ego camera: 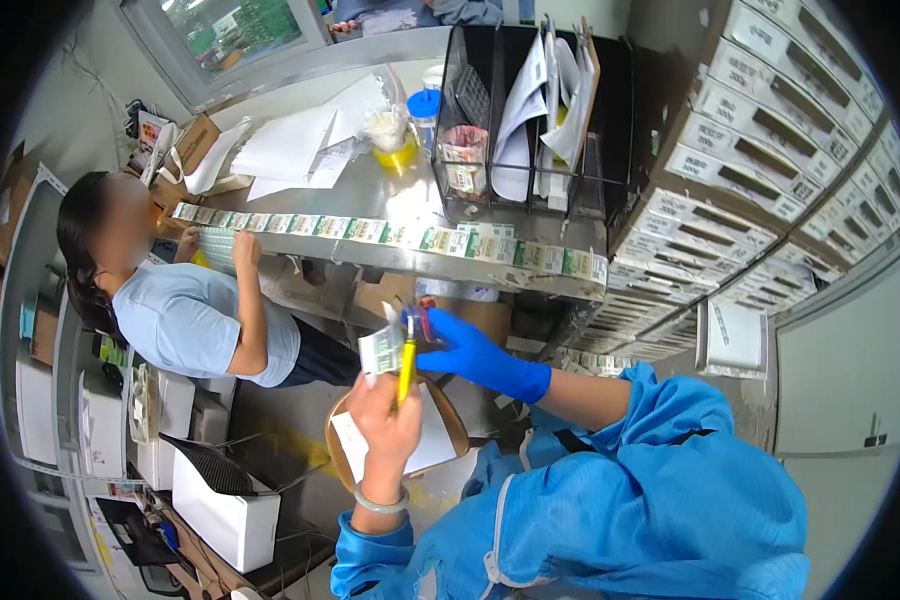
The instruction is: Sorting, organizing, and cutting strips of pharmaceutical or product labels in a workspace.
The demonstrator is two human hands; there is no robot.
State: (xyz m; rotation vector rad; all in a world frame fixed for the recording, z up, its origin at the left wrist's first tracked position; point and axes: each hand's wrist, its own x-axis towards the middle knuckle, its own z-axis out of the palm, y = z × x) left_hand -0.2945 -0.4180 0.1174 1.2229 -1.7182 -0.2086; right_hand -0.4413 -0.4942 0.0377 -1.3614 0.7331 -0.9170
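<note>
My left hand (384, 420) is bare, with a pale bangle at the wrist. It grips a slim yellow tool (407, 367), a pen or a knife. A small green-and-white printed label piece (381, 351) stands up from the same fingers. Close by on the right, my right hand (480, 358) wears a blue glove. Its fingertips close on a small, blurred red object (424, 306) at the tool's upper end. Below both hands is a round brown stool (461, 427) with white paper (429, 435) on it.
A long strip of printed labels (330, 226) runs along the metal counter (300, 251). Another person (195, 315) stands at the left, handling the strip. A black file rack (495, 112) holds papers. Labelled drawer boxes (750, 142) line the right; a white box (225, 517) stands lower left.
</note>
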